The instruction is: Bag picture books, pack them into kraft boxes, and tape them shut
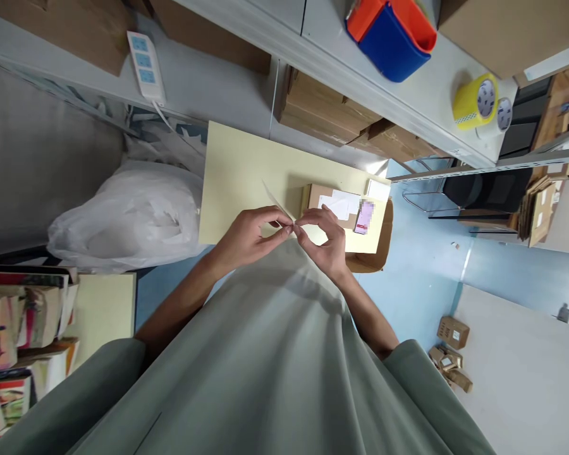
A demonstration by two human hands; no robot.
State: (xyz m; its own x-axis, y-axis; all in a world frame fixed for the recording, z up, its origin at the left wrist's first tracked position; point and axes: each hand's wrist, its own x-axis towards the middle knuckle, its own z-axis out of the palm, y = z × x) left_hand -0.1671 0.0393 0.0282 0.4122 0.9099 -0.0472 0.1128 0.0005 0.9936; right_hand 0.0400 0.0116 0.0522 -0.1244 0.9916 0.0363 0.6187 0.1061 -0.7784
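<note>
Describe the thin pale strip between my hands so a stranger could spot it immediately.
Start at the pale yellow tabletop mid-view, then find the left hand and right hand meeting in front of it. The thin pale strip slants up and left from there; unlike the white papers on the cardboard box, it is held in the hands.

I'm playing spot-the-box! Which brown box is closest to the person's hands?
The brown box with white paper on it, just beyond the right hand. It alone sits on the cream table; the other brown boxes are farther off.
</note>
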